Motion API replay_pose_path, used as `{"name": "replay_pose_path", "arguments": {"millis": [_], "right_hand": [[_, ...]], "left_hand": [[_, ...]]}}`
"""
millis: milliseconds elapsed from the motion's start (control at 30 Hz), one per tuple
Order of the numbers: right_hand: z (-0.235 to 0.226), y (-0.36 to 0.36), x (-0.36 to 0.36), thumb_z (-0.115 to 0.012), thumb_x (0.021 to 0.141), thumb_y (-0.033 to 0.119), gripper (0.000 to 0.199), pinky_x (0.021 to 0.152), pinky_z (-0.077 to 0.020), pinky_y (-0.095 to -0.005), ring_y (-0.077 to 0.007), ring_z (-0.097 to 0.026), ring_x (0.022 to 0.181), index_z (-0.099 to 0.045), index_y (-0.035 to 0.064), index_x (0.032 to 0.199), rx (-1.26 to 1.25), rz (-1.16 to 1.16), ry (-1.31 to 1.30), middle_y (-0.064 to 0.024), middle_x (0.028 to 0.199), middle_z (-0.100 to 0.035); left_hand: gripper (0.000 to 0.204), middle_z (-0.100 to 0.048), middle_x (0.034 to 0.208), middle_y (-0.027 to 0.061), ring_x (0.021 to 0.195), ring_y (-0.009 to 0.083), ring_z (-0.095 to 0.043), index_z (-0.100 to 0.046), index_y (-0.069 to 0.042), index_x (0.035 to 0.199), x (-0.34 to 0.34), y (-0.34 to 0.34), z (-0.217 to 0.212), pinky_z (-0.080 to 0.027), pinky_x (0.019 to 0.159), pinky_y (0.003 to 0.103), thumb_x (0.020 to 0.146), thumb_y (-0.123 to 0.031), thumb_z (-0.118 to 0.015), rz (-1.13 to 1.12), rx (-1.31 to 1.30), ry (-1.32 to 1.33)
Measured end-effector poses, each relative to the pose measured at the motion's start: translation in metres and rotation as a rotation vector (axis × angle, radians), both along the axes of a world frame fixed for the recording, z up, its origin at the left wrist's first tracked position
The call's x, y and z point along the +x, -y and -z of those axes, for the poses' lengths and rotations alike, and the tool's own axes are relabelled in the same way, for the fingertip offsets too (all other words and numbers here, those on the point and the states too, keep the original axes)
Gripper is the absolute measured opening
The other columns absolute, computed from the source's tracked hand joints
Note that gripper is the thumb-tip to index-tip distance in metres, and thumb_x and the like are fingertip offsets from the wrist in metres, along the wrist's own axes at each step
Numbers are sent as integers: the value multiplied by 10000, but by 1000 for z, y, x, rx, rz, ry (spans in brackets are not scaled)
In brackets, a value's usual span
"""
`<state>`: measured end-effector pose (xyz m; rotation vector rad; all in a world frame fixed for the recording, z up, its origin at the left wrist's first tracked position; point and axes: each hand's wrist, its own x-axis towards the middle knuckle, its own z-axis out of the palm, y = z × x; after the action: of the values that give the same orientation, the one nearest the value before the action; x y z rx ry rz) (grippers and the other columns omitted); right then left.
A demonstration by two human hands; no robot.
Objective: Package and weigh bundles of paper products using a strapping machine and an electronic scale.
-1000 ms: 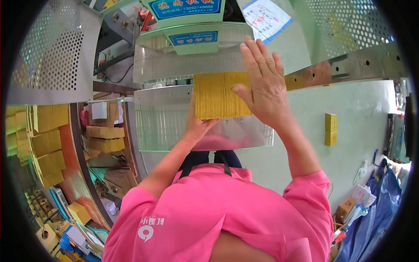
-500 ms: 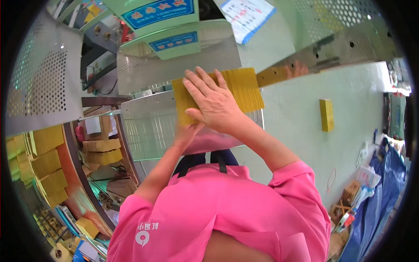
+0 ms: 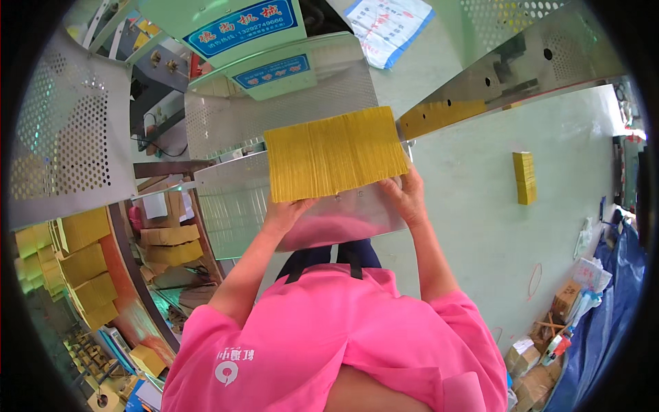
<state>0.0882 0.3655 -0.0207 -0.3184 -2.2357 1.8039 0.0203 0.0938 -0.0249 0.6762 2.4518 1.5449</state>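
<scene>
Over the steel plate [image 3: 343,220] of the machine, the left hand [image 3: 287,213] and right hand [image 3: 406,196] pinch the near edge of a yellow paper stack [image 3: 335,154], fingers clamped. Thin loose sheets look light, floppy, liable to fan; gripping both near corners seems safest.

Left hand [image 3: 288,211] and right hand [image 3: 406,193] grip yellow paper stack [image 3: 335,152].

A bright pink short-sleeved shirt [image 3: 329,329] is being worn, a white round emblem with small characters being shown on one side. Dark straps [image 3: 328,257] are being worn over it; forearms are being left bare.
</scene>
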Motion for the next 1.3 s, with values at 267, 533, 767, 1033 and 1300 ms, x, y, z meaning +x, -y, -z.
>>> {"name": "replay_pose_path", "arguments": {"millis": [267, 533, 767, 1033, 1300], "right_hand": [[-88, 31, -9, -720, 827, 309, 405, 743, -477, -391, -309, -599, 795, -613, -15, 1045, 257, -107, 177, -141, 926, -621], [-38, 31, -10, -577, 892, 436, 472, 712, -472, -452, -391, -617, 780, -608, -35, 915, 400, -226, 497, -242, 844, -644], [-17, 17, 1, -526, 975, 331, 400, 614, -462, -282, -131, -577, 670, -624, -11, 1158, -245, -126, 442, -52, 820, -640], [39, 21, 13, -527, 980, 176, 297, 946, -413, -286, -150, -539, 1079, -607, 32, 1227, -325, -107, 235, -62, 1189, -589], [7, 55, 14, -404, 1026, 260, 474, 1111, -284, -336, -202, -376, 1332, -384, 8, 1427, -759, -40, 105, -105, 1438, -419]], "left_hand": [[431, -680, 1039, 109, 922, 225, -656, -625, 20, 1142, 5, 30, -68, -506, 829, 341, 852, -279, -735, -190, 228, 468], [665, -649, 1143, 117, 1027, 214, -602, -566, 10, 1248, -2, 45, -50, -492, 826, 361, 907, -560, -556, -178, -153, 702], [651, -637, 1089, 74, 917, 155, -603, -561, -61, 1277, 9, 68, -61, -477, 713, 283, 963, -606, -389, -337, 37, 938], [575, -608, 1165, 69, 1059, 188, -563, -541, -40, 1291, 29, 66, -8, -455, 874, 338, 990, -511, -409, -473, 140, 628], [529, -520, 1337, 72, 1200, 209, -518, -426, -70, 1394, 46, 37, 11, -416, 1011, 365, 1012, -437, -415, -555, 882, 837]]}}
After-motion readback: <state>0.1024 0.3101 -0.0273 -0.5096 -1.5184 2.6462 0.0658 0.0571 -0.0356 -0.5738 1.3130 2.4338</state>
